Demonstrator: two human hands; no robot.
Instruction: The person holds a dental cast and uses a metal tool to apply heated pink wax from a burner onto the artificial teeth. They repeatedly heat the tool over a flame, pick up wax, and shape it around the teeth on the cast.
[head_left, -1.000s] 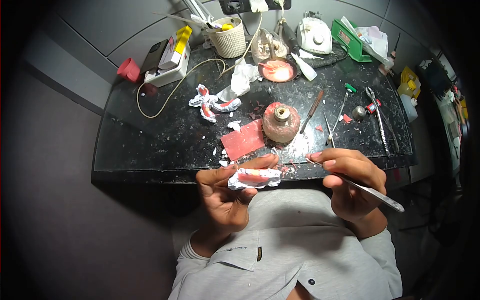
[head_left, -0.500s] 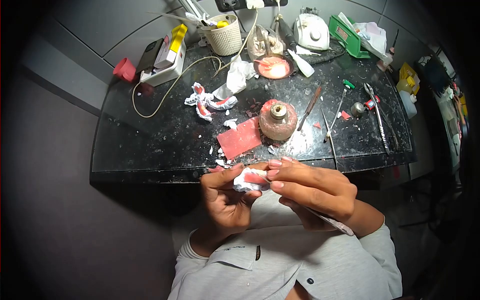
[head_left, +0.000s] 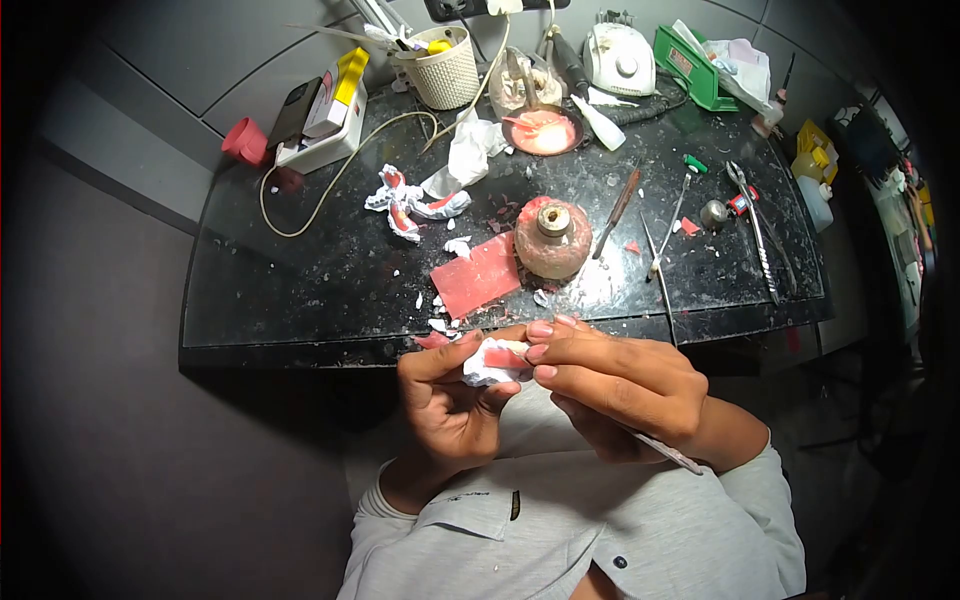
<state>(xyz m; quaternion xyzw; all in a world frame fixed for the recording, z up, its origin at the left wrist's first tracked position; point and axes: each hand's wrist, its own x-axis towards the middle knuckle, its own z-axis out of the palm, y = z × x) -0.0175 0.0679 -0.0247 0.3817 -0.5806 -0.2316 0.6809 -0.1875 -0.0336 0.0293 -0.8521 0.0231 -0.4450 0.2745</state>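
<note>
Between the thumb and fingers of my left hand (head_left: 448,400) sits a white plaster dental cast (head_left: 484,374) with a pink wax strip (head_left: 505,357) on its upper face. My right hand (head_left: 630,385) is closed around a thin metal wax-carving tool (head_left: 668,452), whose handle sticks out below the palm. The tool's working end is mostly hidden by the fingers, right at the wax's right edge. Both hands are in front of the bench edge, above my lap. Just beyond them a pink wax sheet (head_left: 475,277) lies beside a glass spirit burner (head_left: 553,240).
More plaster casts with pink wax (head_left: 405,205) lie on the black bench (head_left: 310,290) at left. A pan of melted pink wax (head_left: 543,131) stands behind the burner. Metal instruments (head_left: 755,235) lie at right. A woven basket (head_left: 443,72) and green bin (head_left: 690,70) line the wall.
Both hands keep their grips, with only a slight shift of the right fingers along the cast. The whole view has moved a little to the left.
</note>
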